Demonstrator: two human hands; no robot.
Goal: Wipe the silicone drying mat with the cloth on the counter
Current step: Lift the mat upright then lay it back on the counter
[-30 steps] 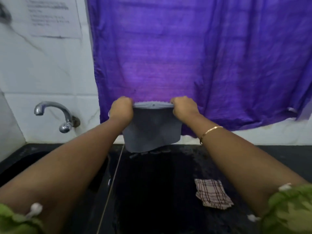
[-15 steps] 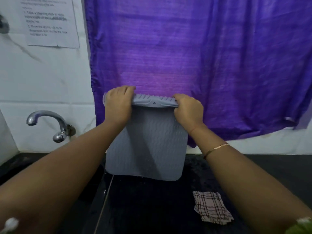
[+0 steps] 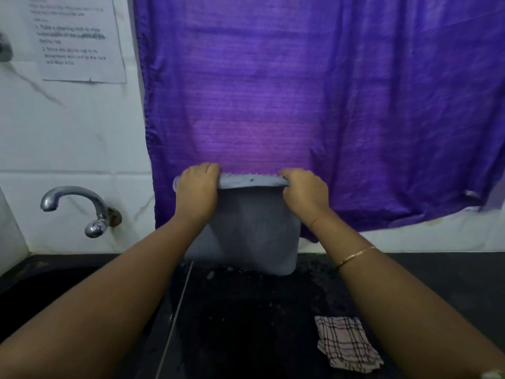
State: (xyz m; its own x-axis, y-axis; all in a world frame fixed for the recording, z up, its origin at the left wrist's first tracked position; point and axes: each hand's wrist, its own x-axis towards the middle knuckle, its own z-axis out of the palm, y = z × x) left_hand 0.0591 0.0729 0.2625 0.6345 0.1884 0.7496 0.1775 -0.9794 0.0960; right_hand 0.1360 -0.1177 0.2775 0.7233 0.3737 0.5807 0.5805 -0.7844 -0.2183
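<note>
The checked cloth (image 3: 346, 343) lies loose on the dark worktop (image 3: 246, 324), right under the right forearm, so that hand's nearer. Past the cloth, left hand (image 3: 197, 192) and right hand (image 3: 306, 193) have fingers clenched on the grey mat (image 3: 251, 231)'s top edge, mat hanging upright.

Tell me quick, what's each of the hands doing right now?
Left hand: closed on the top edge of the grey drying mat.
Right hand: closed on the same edge; mat hangs above the counter.
</note>
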